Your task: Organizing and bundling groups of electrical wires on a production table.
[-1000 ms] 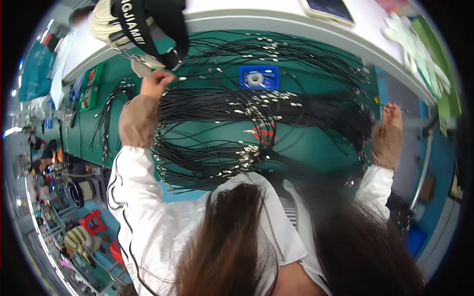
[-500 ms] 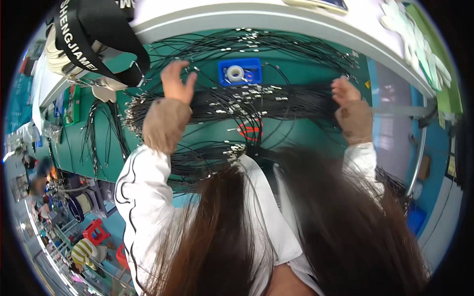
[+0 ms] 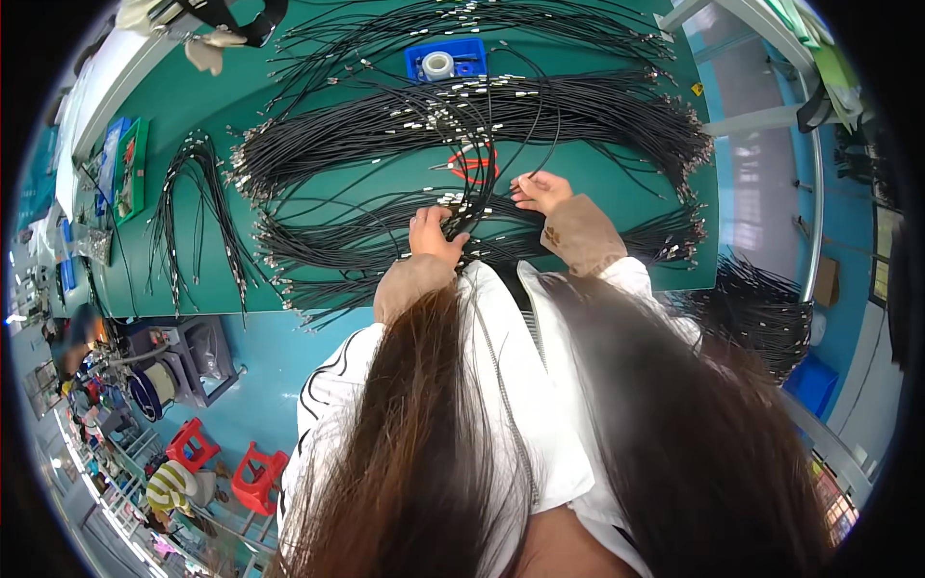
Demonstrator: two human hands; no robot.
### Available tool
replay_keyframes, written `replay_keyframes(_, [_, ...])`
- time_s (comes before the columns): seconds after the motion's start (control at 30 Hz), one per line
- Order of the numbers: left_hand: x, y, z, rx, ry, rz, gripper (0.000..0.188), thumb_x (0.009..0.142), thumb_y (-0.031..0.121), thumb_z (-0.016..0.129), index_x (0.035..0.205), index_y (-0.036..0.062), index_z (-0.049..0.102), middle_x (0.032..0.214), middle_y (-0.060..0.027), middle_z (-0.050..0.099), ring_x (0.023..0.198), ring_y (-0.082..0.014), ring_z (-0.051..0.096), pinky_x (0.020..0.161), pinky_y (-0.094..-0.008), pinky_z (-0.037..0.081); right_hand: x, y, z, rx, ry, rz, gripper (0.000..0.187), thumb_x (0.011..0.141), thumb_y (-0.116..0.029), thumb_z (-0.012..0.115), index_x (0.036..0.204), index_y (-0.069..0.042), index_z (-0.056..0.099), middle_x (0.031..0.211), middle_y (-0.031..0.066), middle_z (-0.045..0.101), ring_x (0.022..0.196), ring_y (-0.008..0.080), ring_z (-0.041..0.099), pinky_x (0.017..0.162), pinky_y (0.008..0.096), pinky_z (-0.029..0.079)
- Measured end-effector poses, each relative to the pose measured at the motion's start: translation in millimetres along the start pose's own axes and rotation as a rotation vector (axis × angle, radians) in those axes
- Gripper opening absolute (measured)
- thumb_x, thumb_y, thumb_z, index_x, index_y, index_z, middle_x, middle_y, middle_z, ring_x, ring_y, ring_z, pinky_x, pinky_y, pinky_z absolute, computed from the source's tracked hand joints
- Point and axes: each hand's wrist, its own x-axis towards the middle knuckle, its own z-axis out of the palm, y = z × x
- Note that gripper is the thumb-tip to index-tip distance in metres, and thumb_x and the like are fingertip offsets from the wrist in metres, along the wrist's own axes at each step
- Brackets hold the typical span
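Near the table's front edge, my left hand (image 3: 436, 234) rests on the near bundle of black cables (image 3: 337, 231), thumb and fingers apart. To its right my right hand (image 3: 541, 191) has its fingers pinched together at a thin black cable (image 3: 554, 135), which arcs up toward the middle bundle. Between the hands several cables hang down across the bundles, with white connector ends. Just beyond, red-handled pliers (image 3: 475, 165) lie on the green mat. A thick middle bundle of black cables (image 3: 318, 149) spreads across the table behind them.
A blue tray (image 3: 416, 62) with a white tape roll (image 3: 437, 65) stands behind the middle bundle. More cables (image 3: 385, 34) lie at the back and a bunch (image 3: 198, 183) at the left. Red stools (image 3: 258, 479) stand on the floor; a seated person (image 3: 171, 486) is lower left.
Both my hands have come back from the far middle bundle, toward each other and the near bundle. The view has tilted down, so the shelf edge has mostly left the picture.
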Motion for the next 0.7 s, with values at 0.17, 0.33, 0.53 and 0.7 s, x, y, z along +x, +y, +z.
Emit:
replay_keyframes(0.17, [-6.5, -23.7, -1.2, -0.029, -0.043, 0.015, 0.034, 0.057, 0.015, 0.080, 0.082, 0.0090, 0.058, 0.089, -0.0084, 0.057, 0.088, -0.0313, 0.053, 0.077, -0.0407, 0.042, -16.2, 7.4, 10.2, 0.101, 0.021, -0.195, 0.017, 0.091, -0.013, 0.050, 0.092, 0.002, 0.057, 0.089, 0.0131, 0.062, 0.071, 0.0210, 0.064, 0.064, 0.0295, 0.056])
replay_keyframes(0.33, [-11.0, -43.1, 4.3, 0.004, -0.053, -0.034, 0.034, 0.057, 0.016, 0.081, 0.080, 0.0085, 0.057, 0.086, -0.0088, 0.057, 0.087, -0.0302, 0.054, 0.075, -0.0390, 0.043, -16.3, -7.8, 1.7, 0.192, 0.267, -0.415, 0.015, 0.092, -0.010, 0.045, 0.087, 0.002, 0.052, 0.083, 0.0120, 0.060, 0.065, 0.0206, 0.063, 0.060, 0.0306, 0.056])
replay_keyframes(0.53, [-11.8, -47.3, 0.6, -0.034, -0.022, -0.060, 0.033, 0.056, 0.019, 0.082, 0.075, 0.0077, 0.057, 0.084, -0.0087, 0.056, 0.084, -0.0302, 0.053, 0.073, -0.0388, 0.043, -26.7, -54.3, -37.9, 0.142, 0.553, -0.765, 0.018, 0.094, -0.016, 0.044, 0.087, 0.001, 0.048, 0.080, 0.0116, 0.057, 0.057, 0.0175, 0.059, 0.054, 0.0298, 0.054])
replay_keyframes(0.7, [2.1, -12.0, -5.5, -0.093, 0.055, 0.128, 0.027, 0.063, 0.014, 0.076, 0.080, 0.0066, 0.056, 0.084, -0.0104, 0.055, 0.084, -0.0318, 0.052, 0.073, -0.0410, 0.042, -75.1, -116.9, -84.8, 0.208, 0.793, -0.889, 0.023, 0.096, -0.022, 0.041, 0.090, 0.000, 0.046, 0.079, 0.0118, 0.055, 0.057, 0.0160, 0.054, 0.054, 0.0312, 0.053])
